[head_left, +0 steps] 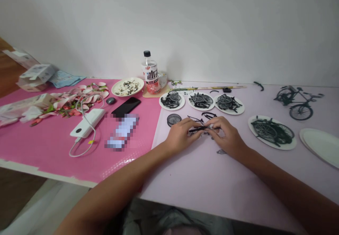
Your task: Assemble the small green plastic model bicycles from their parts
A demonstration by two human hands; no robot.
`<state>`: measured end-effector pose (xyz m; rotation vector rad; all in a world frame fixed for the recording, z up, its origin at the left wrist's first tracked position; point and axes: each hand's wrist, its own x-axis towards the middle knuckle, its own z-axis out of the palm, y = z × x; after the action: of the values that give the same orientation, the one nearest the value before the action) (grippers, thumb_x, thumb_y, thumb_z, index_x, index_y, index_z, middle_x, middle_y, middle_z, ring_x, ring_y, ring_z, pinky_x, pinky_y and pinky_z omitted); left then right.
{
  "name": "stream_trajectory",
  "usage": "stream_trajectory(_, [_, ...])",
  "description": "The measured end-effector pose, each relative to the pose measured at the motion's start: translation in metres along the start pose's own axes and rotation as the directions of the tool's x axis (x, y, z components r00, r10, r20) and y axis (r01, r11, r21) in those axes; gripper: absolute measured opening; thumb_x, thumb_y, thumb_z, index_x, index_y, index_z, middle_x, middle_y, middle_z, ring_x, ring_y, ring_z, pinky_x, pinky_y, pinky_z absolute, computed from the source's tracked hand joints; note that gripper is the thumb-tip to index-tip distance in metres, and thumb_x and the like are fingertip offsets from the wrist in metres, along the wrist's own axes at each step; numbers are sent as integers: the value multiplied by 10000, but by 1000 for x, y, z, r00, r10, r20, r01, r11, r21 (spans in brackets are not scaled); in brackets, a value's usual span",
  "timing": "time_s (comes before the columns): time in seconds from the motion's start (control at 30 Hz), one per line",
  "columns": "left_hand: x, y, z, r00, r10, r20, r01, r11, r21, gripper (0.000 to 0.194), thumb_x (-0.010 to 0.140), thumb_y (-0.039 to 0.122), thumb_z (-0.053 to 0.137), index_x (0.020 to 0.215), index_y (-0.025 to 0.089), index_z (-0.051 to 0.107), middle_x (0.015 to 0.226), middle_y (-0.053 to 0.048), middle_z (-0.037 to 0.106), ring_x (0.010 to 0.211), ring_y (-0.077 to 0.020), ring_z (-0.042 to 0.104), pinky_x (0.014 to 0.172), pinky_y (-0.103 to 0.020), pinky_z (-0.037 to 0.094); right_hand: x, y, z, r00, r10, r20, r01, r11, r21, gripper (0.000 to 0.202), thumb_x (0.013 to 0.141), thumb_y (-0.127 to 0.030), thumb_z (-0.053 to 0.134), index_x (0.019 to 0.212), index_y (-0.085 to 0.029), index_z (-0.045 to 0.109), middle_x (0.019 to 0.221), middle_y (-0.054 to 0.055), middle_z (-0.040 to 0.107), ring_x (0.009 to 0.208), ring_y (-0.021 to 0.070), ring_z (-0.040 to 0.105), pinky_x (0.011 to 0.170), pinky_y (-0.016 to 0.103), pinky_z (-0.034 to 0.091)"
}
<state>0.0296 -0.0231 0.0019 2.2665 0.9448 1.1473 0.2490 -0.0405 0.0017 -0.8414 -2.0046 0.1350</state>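
Note:
My left hand [182, 134] and my right hand [225, 134] meet over the pale table, fingers pinched on one thin black model bicycle part [196, 130]. Its exact shape is partly hidden by my fingers. Just behind my left hand lie black spoked wheels [174, 119] and a slim black frame piece [195, 118]. A curved black part [209, 115] rests behind the fingertips. Close below my right hand is a small black looped piece [221, 151].
Paper plates of black bicycle parts stand behind, one plate [253, 122] at right. An assembled model bicycle [298, 100] stands far right, near stacked plates [320, 145]. Leftward are a bottle [150, 74], a dark phone [126, 107], a white power bank [87, 122] and scattered petals [71, 100].

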Motion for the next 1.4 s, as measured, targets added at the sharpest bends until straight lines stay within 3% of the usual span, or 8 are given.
stream_trajectory(0.4, [1, 1, 0, 999, -48, -10, 47, 999, -12, 183, 921, 310, 759, 1038, 172, 782, 952, -81, 785, 760, -163, 688, 692, -260, 525, 1, -1, 2, 1000, -10, 10, 10, 1000, -19, 213, 977, -103, 637, 948, -262, 498, 1054, 82, 731, 967, 243, 690, 689, 375, 552])
stream_trajectory(0.7, [1, 4, -1, 984, -181, -1, 180, 983, -45, 231, 920, 347, 751, 1075, 180, 788, 964, -65, 812, 632, -129, 618, 633, -255, 494, 0, -3, -1, 999, 48, 2, -48, 998, -45, 165, 982, -223, 669, 997, -271, 512, 1112, 98, 710, 986, 273, 641, 698, 412, 536])
stream_trajectory(0.8, [2, 6, -2, 976, -219, 8, 219, 973, -68, 240, 918, 348, 749, 1084, 179, 789, 968, -59, 818, 626, -125, 622, 625, -252, 492, 0, -4, -4, 997, 80, 11, -80, 996, -27, 64, 1041, -298, 570, 1013, -263, 524, 1127, 108, 691, 1025, 283, 616, 787, 445, 532])
stream_trajectory(0.97, [1, 7, -3, 974, -226, 10, 226, 970, -84, 249, 908, 351, 758, 1085, 178, 788, 990, -60, 820, 614, -117, 614, 622, -251, 494, 1, -2, -7, 998, 46, -46, -47, 999, -11, 258, 1109, -307, 349, 992, -253, 572, 1019, 96, 679, 996, 284, 616, 898, 493, 487])
stream_trajectory(1.2, [0, 5, -1, 971, -238, 8, 238, 965, -108, 250, 902, 364, 761, 1068, 180, 792, 963, -62, 819, 601, -115, 605, 606, -247, 483, 3, -3, -6, 991, 44, -127, -51, 998, -47, 91, 1025, -193, 546, 969, -255, 584, 929, 64, 670, 946, 269, 631, 867, 457, 493])
stream_trajectory(1.4, [1, 5, -1, 970, -244, 0, 241, 959, -146, 251, 882, 360, 767, 1047, 172, 793, 929, -69, 811, 585, -108, 588, 577, -235, 475, 2, -5, -5, 978, 69, -196, -76, 997, -30, 87, 969, -187, 615, 1015, -256, 590, 937, 60, 653, 928, 268, 626, 836, 448, 509])
